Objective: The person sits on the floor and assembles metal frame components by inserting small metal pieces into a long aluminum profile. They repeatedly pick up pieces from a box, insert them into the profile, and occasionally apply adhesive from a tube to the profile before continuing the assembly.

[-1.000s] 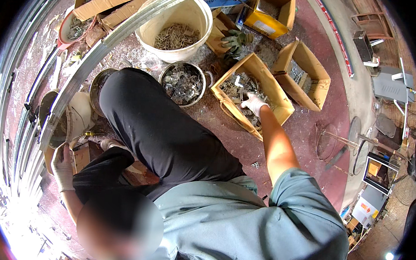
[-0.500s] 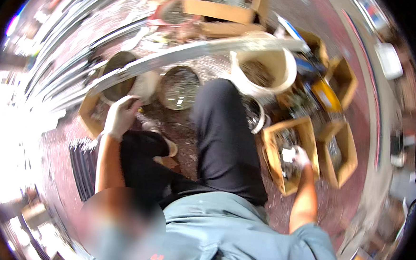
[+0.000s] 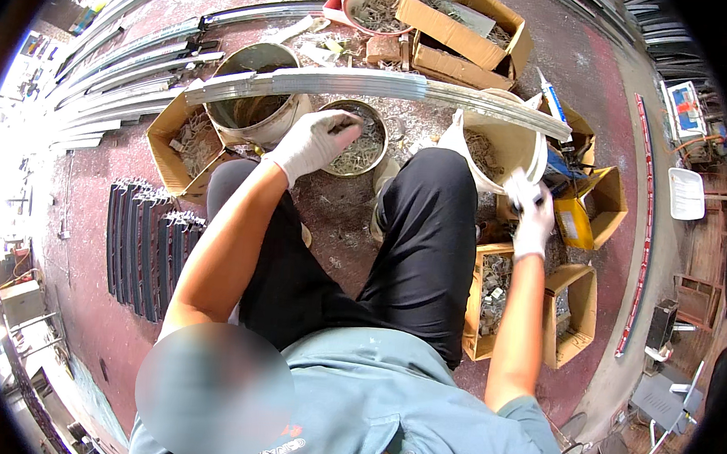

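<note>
One left hand (image 3: 312, 146): fingers curled near the round tin (image 3: 384, 147); I cannot tell what they hold.
Right hand (image 3: 534, 223): I grip a small pale piece (image 3: 519, 187) at right, by the white bucket (image 3: 522, 151).

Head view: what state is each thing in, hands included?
Left hand: gloved, fingers curled; whether holding anything is unclear.
Right hand: gloved, gripping a small piece, blurred.
White bucket: open, partly filled with small parts.
Metal bar: passing across the white bucket's opening.
Left carton: open, parts inside.
Dark strips: lying side by side.
</note>
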Demonstrator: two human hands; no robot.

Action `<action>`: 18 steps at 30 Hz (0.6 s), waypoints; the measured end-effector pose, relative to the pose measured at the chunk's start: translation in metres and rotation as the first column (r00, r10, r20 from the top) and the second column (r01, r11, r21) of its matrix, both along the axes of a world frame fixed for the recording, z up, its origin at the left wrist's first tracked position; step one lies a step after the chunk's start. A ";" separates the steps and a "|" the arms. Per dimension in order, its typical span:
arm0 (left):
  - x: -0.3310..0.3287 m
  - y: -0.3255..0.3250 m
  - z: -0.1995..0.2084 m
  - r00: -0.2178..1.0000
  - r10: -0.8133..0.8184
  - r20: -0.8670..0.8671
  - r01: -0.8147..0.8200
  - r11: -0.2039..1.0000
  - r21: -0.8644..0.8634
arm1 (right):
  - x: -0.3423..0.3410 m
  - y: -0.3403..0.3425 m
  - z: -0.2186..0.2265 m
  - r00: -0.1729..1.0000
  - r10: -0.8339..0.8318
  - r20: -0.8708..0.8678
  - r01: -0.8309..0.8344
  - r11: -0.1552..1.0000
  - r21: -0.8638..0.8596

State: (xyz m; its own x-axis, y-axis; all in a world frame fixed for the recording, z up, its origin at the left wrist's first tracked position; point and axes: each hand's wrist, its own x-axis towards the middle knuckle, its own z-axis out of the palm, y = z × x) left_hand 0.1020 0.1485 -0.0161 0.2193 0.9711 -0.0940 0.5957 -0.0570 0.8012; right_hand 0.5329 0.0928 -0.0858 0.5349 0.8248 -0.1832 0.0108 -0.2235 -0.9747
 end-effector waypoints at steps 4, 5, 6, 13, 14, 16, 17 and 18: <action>0.012 0.042 -0.002 0.903 0.170 0.395 -0.095 0.975 -0.201 | -0.149 0.083 0.128 0.978 0.205 0.031 -0.206 0.978 0.038; 0.021 0.052 0.009 0.838 0.226 0.496 -0.139 0.968 -0.207 | -0.169 0.113 0.118 0.953 0.289 -0.086 -0.268 0.942 0.201; 0.023 0.061 0.014 0.760 0.295 0.579 -0.196 0.954 -0.228 | -0.204 0.131 0.122 0.924 0.367 -0.102 -0.330 0.906 0.266; -0.036 0.095 -0.017 0.184 0.417 0.890 -0.197 0.903 -0.383 | -0.345 0.168 0.072 0.868 0.497 0.014 -0.474 0.819 0.324; -0.045 0.097 -0.015 0.149 0.423 0.894 -0.192 0.899 -0.394 | -0.354 0.168 0.075 0.871 0.492 0.011 -0.467 0.819 0.335; -0.060 0.095 -0.014 0.158 0.431 0.889 -0.218 0.893 -0.394 | -0.357 0.168 0.083 0.825 0.564 -0.049 -0.522 0.791 0.318; -0.063 0.095 -0.012 0.201 0.422 0.884 -0.253 0.894 -0.369 | -0.358 0.175 0.081 0.815 0.575 -0.070 -0.526 0.785 0.327; -0.066 0.096 -0.009 0.243 0.414 0.877 -0.286 0.895 -0.343 | -0.356 0.180 0.079 0.809 0.585 -0.062 -0.537 0.777 0.328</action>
